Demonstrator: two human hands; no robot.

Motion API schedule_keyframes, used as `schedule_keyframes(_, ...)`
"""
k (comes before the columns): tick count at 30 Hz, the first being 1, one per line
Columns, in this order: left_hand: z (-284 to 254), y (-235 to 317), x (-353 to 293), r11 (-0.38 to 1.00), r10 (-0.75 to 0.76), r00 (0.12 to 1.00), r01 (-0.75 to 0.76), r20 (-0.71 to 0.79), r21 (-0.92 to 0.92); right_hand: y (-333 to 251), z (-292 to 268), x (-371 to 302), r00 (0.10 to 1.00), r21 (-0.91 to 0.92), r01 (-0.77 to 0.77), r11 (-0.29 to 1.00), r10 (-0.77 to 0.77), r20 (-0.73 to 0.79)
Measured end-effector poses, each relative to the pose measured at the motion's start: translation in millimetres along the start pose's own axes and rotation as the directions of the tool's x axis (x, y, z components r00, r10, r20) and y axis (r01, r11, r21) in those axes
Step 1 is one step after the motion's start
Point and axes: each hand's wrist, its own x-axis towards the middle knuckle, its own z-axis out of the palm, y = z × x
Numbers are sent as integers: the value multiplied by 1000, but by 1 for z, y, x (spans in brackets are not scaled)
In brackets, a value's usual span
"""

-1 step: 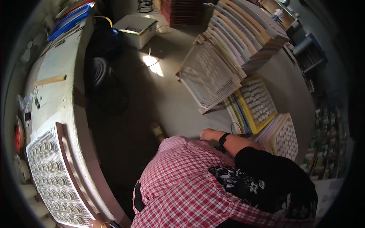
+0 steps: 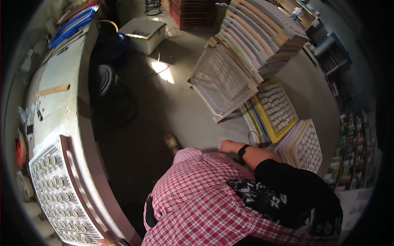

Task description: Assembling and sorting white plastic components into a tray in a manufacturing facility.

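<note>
Holding the mesh tray (image 2: pixel 73 172) by its edge should spare the round pieces (image 2: pixel 62 180), with left hand (image 2: pixel 107 242) at its near corner, right hand (image 2: pixel 225 146) well apart, both grips unclear.

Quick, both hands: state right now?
Left hand: at the mesh tray, partly cut off; grip cannot be told.
Right hand: nothing visible in it; open or closed cannot be told.

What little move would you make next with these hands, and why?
Perhaps bring the right hand across to the mesh tray: the left hand is at its near corner, while the right hangs away from it, nothing visible in it.
</note>
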Motion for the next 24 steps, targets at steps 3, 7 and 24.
schedule_keyframes(3, 4, 28, -12, 996, 70, 993, -65, 96, -61, 40, 43, -51, 989, 295, -122, 948, 141, -45)
schedule_keyframes(7, 10, 54, -37, 985, 149, 964, -124, 220, -124, 57, 53, -101, 956, 423, -281, 861, 288, 48)
schedule_keyframes(24, 24, 224, -192, 941, 339, 688, -249, 642, -229, 155, -34, -13, 939, 994, -91, 62, 338, 64)
